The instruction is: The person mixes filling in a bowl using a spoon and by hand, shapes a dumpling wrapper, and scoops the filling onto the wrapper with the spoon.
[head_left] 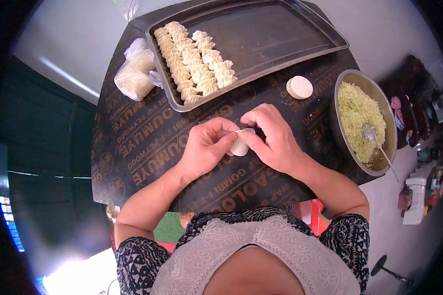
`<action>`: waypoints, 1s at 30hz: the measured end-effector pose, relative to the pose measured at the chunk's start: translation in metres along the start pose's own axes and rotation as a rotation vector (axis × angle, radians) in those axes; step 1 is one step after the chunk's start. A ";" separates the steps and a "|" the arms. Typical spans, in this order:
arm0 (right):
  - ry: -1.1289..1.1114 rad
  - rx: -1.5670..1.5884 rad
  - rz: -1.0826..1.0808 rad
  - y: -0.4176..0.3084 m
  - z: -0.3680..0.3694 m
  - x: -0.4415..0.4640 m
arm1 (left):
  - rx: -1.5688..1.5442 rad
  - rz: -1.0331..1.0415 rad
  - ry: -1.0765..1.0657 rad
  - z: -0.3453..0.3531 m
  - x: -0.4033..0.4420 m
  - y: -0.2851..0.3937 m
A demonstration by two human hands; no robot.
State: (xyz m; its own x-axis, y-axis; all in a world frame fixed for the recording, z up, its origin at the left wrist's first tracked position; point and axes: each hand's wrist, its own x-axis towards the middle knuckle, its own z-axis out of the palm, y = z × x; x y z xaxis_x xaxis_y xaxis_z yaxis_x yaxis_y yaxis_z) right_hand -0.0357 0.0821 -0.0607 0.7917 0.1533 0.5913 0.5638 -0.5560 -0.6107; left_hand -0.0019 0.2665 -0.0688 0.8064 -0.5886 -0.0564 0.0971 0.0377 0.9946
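One dough wrapper (240, 148), with the tray (261, 37) at its twelve o'clock, looks light, floppy and tearable from over here, so rim grip imo: left hand (205, 146) pinching eleven o'clock, right hand (276, 142) thumb touching, forefinger apart.

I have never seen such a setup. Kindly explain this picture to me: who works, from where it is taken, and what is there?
There is no robot. A camera on a person's head looks down at two bare hands. The left hand pinches a round white wrapper; the right hand has its thumb against it. On the dark table lie a black tray with rows of pleated dumplings, a plastic bag, a small stack of round wrappers, and a metal bowl of chopped pale-green filling with a spoon.
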 end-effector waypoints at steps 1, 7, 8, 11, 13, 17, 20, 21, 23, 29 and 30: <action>0.000 -0.001 0.001 0.002 0.001 -0.002 | -0.001 0.000 -0.001 0.000 0.000 0.000; -0.036 0.103 0.191 0.001 0.001 -0.008 | -0.076 -0.040 0.041 0.004 0.003 0.007; -0.038 0.115 0.198 0.002 0.001 -0.008 | -0.070 -0.041 0.034 0.003 0.004 0.006; -0.040 0.173 0.249 -0.003 0.002 -0.007 | -0.059 -0.024 0.021 0.000 0.003 0.002; -0.043 0.219 0.297 -0.006 0.003 -0.008 | -0.057 -0.007 0.017 0.000 0.002 0.000; -0.090 0.143 0.237 -0.005 0.002 -0.010 | 0.025 0.028 0.010 0.003 -0.001 -0.002; -0.089 0.098 0.166 -0.002 0.004 -0.010 | 0.097 0.041 0.013 0.006 -0.002 0.000; -0.082 0.086 0.138 -0.002 0.005 -0.010 | 0.114 0.049 0.010 0.006 -0.003 0.001; -0.084 0.076 0.127 -0.002 0.005 -0.010 | 0.153 0.050 -0.001 0.006 -0.004 0.005; -0.111 0.099 0.182 -0.007 0.002 -0.010 | 0.176 0.025 -0.015 0.005 -0.005 0.005; -0.119 0.117 0.225 -0.007 0.002 -0.010 | 0.195 0.032 0.001 0.005 -0.004 0.004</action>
State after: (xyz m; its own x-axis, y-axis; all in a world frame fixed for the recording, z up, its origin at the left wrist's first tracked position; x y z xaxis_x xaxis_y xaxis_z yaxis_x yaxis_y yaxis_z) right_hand -0.0474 0.0859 -0.0629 0.9183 0.1355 0.3720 0.3885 -0.4897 -0.7806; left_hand -0.0078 0.2655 -0.0640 0.8080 -0.5886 -0.0246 -0.0430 -0.1006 0.9940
